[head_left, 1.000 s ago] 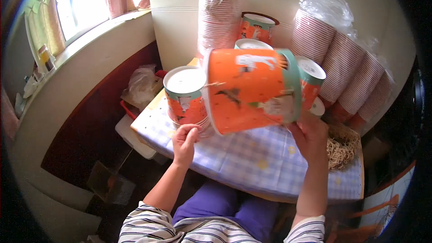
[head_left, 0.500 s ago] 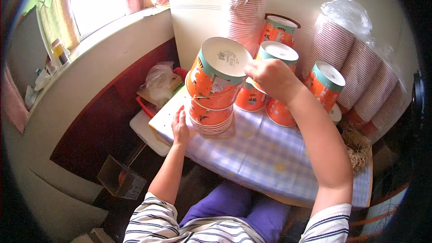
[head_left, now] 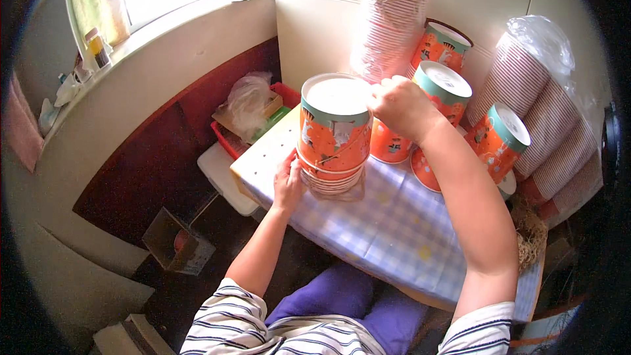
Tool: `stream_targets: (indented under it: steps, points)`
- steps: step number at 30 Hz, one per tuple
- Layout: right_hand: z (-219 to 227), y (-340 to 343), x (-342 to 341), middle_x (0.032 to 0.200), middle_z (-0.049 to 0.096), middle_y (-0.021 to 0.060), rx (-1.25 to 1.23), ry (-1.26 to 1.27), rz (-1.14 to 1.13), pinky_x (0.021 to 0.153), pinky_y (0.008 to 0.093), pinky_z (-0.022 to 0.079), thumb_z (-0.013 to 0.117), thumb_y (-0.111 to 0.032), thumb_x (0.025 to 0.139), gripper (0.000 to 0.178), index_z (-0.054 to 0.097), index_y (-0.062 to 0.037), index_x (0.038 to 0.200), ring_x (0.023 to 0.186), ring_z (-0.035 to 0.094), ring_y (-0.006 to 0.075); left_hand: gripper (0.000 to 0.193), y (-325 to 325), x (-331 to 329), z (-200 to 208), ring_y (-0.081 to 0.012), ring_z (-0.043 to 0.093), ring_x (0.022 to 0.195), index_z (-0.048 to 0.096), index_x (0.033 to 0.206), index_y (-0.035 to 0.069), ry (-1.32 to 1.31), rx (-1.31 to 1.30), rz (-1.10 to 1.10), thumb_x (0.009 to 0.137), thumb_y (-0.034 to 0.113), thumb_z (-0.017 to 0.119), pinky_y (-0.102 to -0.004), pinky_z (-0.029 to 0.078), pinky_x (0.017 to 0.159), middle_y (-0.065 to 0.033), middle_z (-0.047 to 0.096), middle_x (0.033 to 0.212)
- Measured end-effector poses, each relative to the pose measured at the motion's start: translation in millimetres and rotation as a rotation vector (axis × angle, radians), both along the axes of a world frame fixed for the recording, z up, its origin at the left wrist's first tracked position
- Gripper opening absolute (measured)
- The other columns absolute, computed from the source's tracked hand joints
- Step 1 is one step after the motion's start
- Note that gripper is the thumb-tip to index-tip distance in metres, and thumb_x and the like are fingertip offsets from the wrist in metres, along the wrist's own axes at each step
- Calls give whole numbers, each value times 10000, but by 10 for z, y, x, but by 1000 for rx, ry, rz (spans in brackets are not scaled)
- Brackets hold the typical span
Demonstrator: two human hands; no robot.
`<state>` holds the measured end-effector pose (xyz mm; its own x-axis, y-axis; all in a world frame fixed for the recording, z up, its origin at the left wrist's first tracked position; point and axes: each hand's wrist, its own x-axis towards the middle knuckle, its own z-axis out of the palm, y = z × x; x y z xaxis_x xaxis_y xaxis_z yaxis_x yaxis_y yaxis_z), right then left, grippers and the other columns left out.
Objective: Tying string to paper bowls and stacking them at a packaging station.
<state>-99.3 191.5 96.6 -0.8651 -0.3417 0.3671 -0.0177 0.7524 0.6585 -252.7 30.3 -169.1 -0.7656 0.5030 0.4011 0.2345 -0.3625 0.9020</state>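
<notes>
Upside-down orange paper buckets with teal bands stand nested near the table's left end. The top paper bucket point(head_left: 334, 135) sits low over the lower rims point(head_left: 334, 184), its white base facing up. My right hand point(head_left: 404, 108) is closed at the upper right edge of this bucket; its fingertips are partly hidden. At the left side, my left hand point(head_left: 288, 181) rests its fingers against the bucket's lower rim and the stack, the fingers curved along it. A thin cord handle point(head_left: 342, 158) slants across the bucket's side.
Behind my right hand stand more orange buckets point(head_left: 442, 92), one leaning right point(head_left: 503, 135). Tall plastic-wrapped bucket stacks point(head_left: 393, 23) line the wall, with others point(head_left: 509, 79) at the right. A red basket point(head_left: 227, 138) is left of the checked tablecloth point(head_left: 394, 223). Straw-like cords point(head_left: 531, 240) hang at the right.
The top bucket has come down further over the stack and stands straighter. My left hand has moved up against its lower rim. The whole view has shifted slightly.
</notes>
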Motion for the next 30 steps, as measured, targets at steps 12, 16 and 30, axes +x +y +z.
stream_targets:
  steps: [12, 16, 30]
  points:
    - [-70, -54, -5, 669, 616, 103, -135, -130, -172, 604, 356, 521, 554, -54, 676, 62, 612, -70, 660, 658, 635, 251, 353, -39, 160, 234, -215, 575, 1002, 523, 1201, -25, 2, -67, 110, 903, 154, 462, -308, 422, 887, -155, 617, 1079]
    - [-57, -99, 11, 661, 613, 118, -191, -125, -179, 592, 367, 520, 549, -52, 684, 67, 610, -64, 658, 656, 637, 267, 350, -26, 156, 235, -222, 570, 1014, 529, 1193, -24, 46, -68, 125, 900, 155, 464, -316, 421, 892, -166, 612, 1085]
    - [-148, -106, 2, 670, 603, 118, -197, -130, -207, 592, 364, 524, 562, -58, 681, 66, 621, -76, 658, 659, 634, 263, 339, -17, 134, 214, -225, 576, 1014, 546, 1175, -14, 28, -94, 109, 894, 157, 465, -315, 427, 886, -166, 618, 1076]
